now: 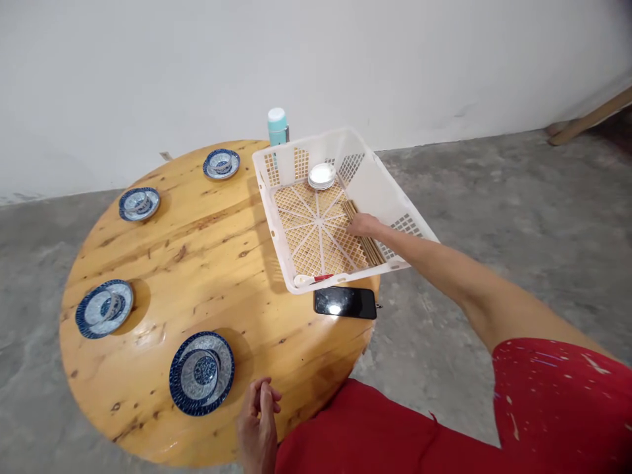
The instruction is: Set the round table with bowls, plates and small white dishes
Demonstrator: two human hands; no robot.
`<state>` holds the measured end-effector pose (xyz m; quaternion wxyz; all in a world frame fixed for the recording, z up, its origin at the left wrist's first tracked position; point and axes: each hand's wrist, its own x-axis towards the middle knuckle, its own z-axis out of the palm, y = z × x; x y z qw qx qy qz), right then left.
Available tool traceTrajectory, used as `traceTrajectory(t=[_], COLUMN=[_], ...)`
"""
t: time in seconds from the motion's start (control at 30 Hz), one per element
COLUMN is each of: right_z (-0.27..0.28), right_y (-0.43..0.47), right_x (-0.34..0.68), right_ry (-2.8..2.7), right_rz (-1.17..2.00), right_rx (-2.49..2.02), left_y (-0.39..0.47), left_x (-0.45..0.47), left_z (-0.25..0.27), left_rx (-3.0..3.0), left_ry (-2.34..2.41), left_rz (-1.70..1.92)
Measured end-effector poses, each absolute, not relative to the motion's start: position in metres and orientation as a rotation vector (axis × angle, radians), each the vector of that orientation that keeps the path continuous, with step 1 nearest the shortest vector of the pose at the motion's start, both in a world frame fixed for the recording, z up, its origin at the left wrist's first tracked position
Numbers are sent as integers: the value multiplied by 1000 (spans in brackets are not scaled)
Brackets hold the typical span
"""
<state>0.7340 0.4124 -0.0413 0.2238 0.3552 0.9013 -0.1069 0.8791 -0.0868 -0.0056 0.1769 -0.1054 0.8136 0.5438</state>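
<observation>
White plastic basket point(386, 191), mesh-bottomed, sits tilted to the eye at the far right side of a round wooden surface point(197, 276). Brown chopsticks point(374, 253), a loose bundle, lie inside on the basket floor along its right wall. Right hand point(363, 225) reaches over that wall and lies across them, fingers bent down; fingertips hidden, so whether it grips any or merely touches is unclear from this angle. Left hand point(259, 415) at the near edge, fingers loosely curled, nothing seen in it, just right of the nearest blue-and-white plate point(227, 373). That plate carries a patterned bowl point(203, 370); three similar plate-and-bowl settings curve round the left and far sides. Also in the basket: a stack of white saucers point(322, 176) toward the far end, a white spoon point(302, 281) in the near corner with something red beside it. Black smartphone point(345, 302) lies just outside the near wall; teal thermos point(277, 128) stands behind the far one. Step in hand, my reading: taking hold at the chopsticks. Next move seems to call for closing the fingers round only those wanted, sliding them free of their neighbours, and lifting high enough to clear the rim.
</observation>
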Motion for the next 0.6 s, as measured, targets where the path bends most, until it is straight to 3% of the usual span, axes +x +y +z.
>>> traceTrajectory(t=[0.37, 0.6], right_z=[-39, -50], right_y=[402, 392], right_x=[741, 736], right_ry=[2568, 2533], right_rz=[-90, -161], right_rx=[997, 968], left_y=[-90, -79], left_x=[861, 864], left_z=[-8, -1], left_rx=[-243, -289], left_ry=[2327, 2354], left_rz=[1475, 1556])
